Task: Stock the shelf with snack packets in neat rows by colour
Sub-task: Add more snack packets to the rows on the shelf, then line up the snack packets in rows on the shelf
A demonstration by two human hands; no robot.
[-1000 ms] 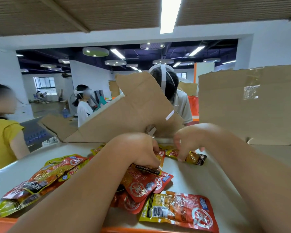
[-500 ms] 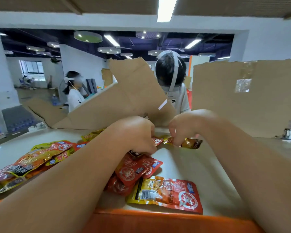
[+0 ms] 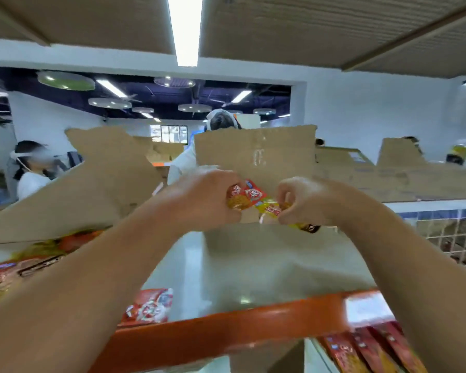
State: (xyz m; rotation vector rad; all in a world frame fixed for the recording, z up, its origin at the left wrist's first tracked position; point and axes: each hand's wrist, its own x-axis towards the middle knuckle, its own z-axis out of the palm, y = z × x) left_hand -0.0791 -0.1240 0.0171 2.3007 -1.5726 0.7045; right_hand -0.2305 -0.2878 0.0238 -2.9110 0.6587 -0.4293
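My left hand (image 3: pixel 207 197) is closed on red snack packets (image 3: pixel 246 196), held up above the back of the white shelf (image 3: pixel 267 265). Just to its right, my right hand (image 3: pixel 304 200) pinches a yellow snack packet (image 3: pixel 273 210) whose dark end pokes out below the fingers. Both hands are raised in front of a cardboard panel (image 3: pixel 256 154). Another red packet (image 3: pixel 150 305) lies at the shelf's front edge, and a blurred pile of red and yellow packets (image 3: pixel 24 262) lies at the left.
The shelf has an orange front rail (image 3: pixel 226 327). Red packets (image 3: pixel 371 348) stand in a row on the level below, lower right. Torn cardboard sheets (image 3: pixel 92 189) back the shelf. A wire mesh (image 3: pixel 447 235) is at right. People stand behind the cardboard.
Both hands have lifted off the shelf with packets in them and moved right. The view has swung right, so the pile now lies at the left and the lower shelf shows.
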